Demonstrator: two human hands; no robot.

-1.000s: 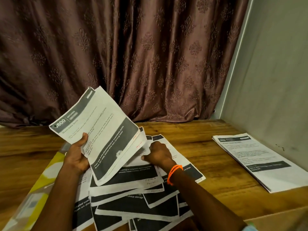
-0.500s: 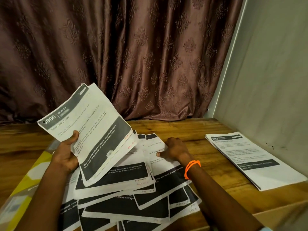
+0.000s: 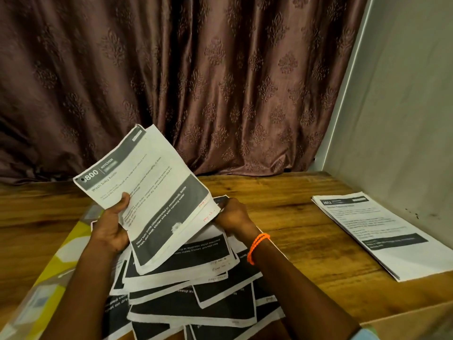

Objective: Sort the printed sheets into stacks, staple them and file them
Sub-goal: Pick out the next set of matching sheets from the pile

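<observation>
My left hand (image 3: 111,225) grips a small bundle of printed sheets (image 3: 147,192), headed "800 Kitchen", and holds it tilted above the table. My right hand (image 3: 232,214), with an orange band at the wrist, holds the bundle's lower right corner, fingers hidden behind the paper. Under both hands lies a fanned pile of loose printed sheets (image 3: 196,298) with dark footers. A neat stack of sheets (image 3: 389,239) lies apart on the right of the wooden table (image 3: 289,224).
A yellow plastic folder (image 3: 49,285) lies under the pile on the left. A brown curtain (image 3: 196,82) hangs behind the table and a pale wall (image 3: 404,106) closes the right side. A cardboard edge (image 3: 416,322) shows at the bottom right.
My right hand left the loose pile and came up to the lower right corner of the held bundle. The left hand kept the bundle raised.
</observation>
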